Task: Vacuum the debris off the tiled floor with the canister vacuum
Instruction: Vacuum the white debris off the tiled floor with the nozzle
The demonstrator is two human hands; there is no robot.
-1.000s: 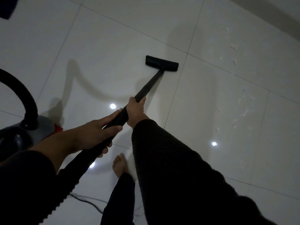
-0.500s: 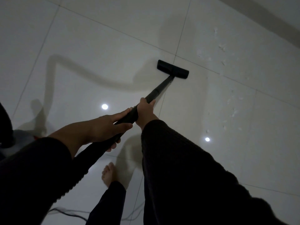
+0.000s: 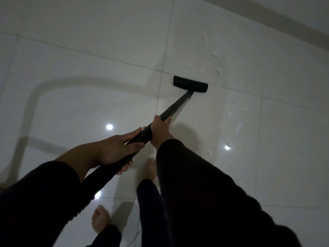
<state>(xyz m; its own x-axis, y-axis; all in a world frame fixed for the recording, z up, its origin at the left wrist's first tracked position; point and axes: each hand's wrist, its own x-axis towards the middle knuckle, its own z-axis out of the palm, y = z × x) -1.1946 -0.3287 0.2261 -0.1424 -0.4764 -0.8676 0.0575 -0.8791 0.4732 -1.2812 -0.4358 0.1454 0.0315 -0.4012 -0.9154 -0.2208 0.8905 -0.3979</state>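
Observation:
A black vacuum wand (image 3: 175, 108) runs from my hands up to a flat black floor nozzle (image 3: 190, 84) resting on the white tiled floor (image 3: 89, 50). My left hand (image 3: 117, 150) grips the lower part of the wand. My right hand (image 3: 161, 128) grips it higher up, closer to the nozzle. Small white scraps of debris (image 3: 216, 55) lie scattered just beyond and to the right of the nozzle, with more debris scraps (image 3: 238, 124) down the right side. The canister is out of view.
My bare feet (image 3: 100, 221) stand on the tiles below my hands, one foot (image 3: 150, 168) partly hidden by my right sleeve. A wall base (image 3: 284, 27) runs across the top right. A thin cord (image 3: 138, 232) lies near my feet.
The nozzle has slid right and forward across a tile seam toward the debris. The view has swung right, so the canister and hose have left the frame.

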